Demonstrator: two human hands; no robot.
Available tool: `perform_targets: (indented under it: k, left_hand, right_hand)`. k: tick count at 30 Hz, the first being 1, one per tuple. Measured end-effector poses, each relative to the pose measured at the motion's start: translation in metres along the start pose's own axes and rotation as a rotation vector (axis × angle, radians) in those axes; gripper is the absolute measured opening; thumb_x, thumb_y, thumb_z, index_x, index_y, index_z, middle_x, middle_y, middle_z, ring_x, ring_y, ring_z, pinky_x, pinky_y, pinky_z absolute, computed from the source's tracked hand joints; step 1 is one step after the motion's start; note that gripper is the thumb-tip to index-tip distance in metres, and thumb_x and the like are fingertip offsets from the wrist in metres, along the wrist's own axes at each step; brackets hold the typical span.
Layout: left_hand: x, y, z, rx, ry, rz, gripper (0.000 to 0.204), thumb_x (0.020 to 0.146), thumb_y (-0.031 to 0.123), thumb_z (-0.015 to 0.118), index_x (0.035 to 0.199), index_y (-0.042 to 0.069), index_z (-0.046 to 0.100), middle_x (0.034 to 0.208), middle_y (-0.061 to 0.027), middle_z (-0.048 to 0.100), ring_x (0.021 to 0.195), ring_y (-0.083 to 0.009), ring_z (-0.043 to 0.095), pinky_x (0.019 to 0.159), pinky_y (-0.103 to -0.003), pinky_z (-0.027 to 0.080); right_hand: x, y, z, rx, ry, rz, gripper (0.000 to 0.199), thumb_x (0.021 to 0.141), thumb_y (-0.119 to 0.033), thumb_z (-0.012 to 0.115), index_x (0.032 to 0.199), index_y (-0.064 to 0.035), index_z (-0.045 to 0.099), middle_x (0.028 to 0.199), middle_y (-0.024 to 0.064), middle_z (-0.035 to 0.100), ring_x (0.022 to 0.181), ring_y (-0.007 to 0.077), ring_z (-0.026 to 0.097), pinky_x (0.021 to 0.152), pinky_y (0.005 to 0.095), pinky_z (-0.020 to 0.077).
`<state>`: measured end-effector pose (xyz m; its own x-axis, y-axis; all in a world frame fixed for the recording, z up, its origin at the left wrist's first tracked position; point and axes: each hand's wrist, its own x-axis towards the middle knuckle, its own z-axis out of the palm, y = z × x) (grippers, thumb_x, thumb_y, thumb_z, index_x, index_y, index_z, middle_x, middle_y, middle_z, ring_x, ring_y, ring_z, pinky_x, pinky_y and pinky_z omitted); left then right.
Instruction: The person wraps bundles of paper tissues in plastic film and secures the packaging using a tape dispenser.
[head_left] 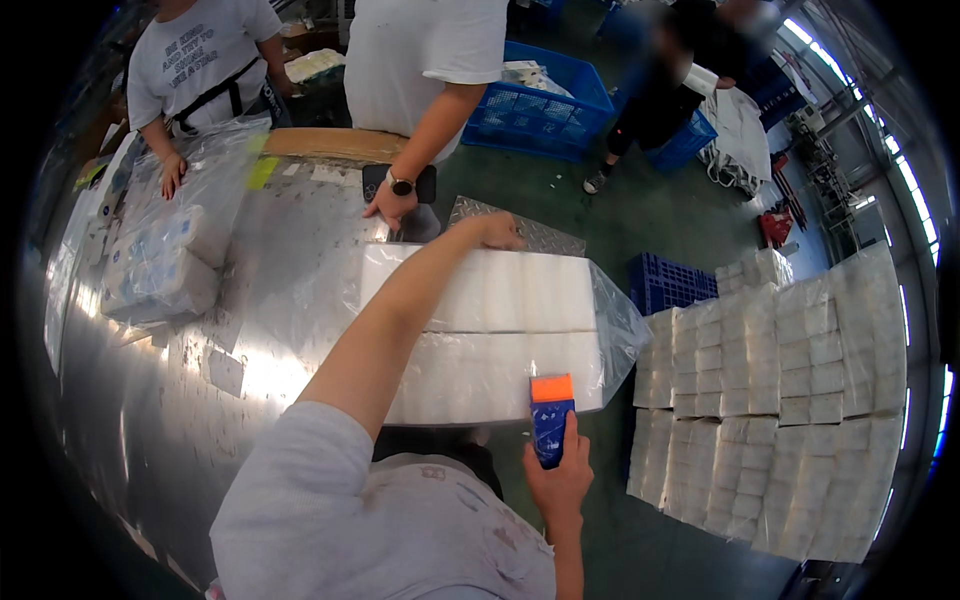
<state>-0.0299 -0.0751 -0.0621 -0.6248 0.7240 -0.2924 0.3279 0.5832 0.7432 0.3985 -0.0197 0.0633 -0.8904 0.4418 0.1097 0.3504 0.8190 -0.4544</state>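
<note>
The step in hand looks like close work on the right end of the white bundle (500, 365), which lies in clear wrap at the right end of the metal table (270, 350), its two rows running left to right, one near and one far. The left hand (500, 231) reaches across to the far side of the bundle, its fingers curled; their tips are hidden, so I cannot tell whether they have hold of anything. The right hand (560, 480), at the near right, is closed around a blue tool (551, 425), one finger laid along its body. The tool's orange end (551, 388) points away from the person, over the bundle's near right part; whether it touches the wrap cannot be told. Loose film (618, 330) juts out from the bundle's right end. As I judge it, the next move calls for keeping the bundle steady and the tool clear of that thin, slack film, which could snag. As for writing, dark lettering in several lines crosses the white shirt (200, 60) of a co-worker at the far left, and pale characters mark the side of a blue crate (530, 125) at the far side. The bagged packs (165, 270) on the left carry blue print too small to read. The bundle's wrap shows no label.
</note>
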Motion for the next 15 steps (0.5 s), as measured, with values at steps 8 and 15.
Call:
perform_targets:
  k: [8,15]
  left_hand:
    - [-0.031,0.047,0.006,0.225,0.142,-0.010,0.037,0.070,0.030,0.063,0.096,0.003,0.064,0.101,-0.0183,0.062,0.096,-0.0323,0.060,0.078,-0.042,0.049]
    - [-0.088,0.062,0.008,0.167,0.107,0.069,0.061,0.083,0.051,0.046,0.097,-0.006,0.062,0.098,-0.0227,0.061,0.092,-0.0353,0.059,0.083,-0.043,0.043]
  right_hand:
    - [-0.019,0.002,-0.004,-0.149,-0.068,0.135,0.073,0.076,-0.044,0.059,0.137,-0.0147,0.032,0.099,0.0210,0.053,0.083,0.0382,0.057,0.069,0.0461,0.0470]
    - [-0.005,0.023,0.012,-0.177,-0.064,-0.012,0.081,0.070,-0.046,0.063,0.139,-0.0190,0.028,0.091,0.0216,0.054,0.075,0.0399,0.057,0.064,0.0461,0.0469]
